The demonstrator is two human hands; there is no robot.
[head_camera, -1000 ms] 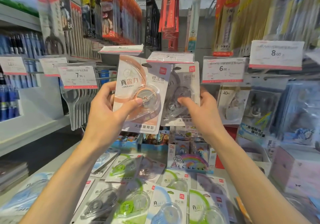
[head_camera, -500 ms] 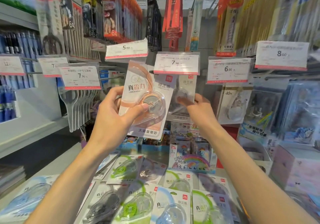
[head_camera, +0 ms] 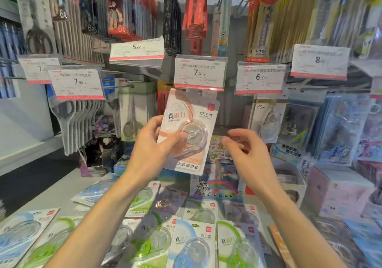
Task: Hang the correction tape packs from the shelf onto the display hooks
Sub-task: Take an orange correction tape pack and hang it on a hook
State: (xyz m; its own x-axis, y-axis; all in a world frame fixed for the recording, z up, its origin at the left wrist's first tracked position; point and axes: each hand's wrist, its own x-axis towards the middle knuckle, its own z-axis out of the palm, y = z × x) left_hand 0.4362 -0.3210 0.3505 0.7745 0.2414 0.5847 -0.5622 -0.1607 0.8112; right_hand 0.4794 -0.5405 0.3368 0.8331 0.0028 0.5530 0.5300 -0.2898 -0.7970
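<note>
Correction tape pack (head_camera: 189,131), orange, is held up by the left hand (head_camera: 152,149), thumb on its front, just under the 7.90 price tag (head_camera: 200,73). The right hand (head_camera: 247,154) hovers beside it, fingers loosely curled round nothing. More packs (head_camera: 194,245) lie on the shelf (head_camera: 53,197) below; blur prevents a count.

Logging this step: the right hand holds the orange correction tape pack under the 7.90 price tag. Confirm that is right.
Not right. The head view shows the left hand gripping the orange correction tape pack under the 7.90 price tag; the right hand holds nothing.
</note>
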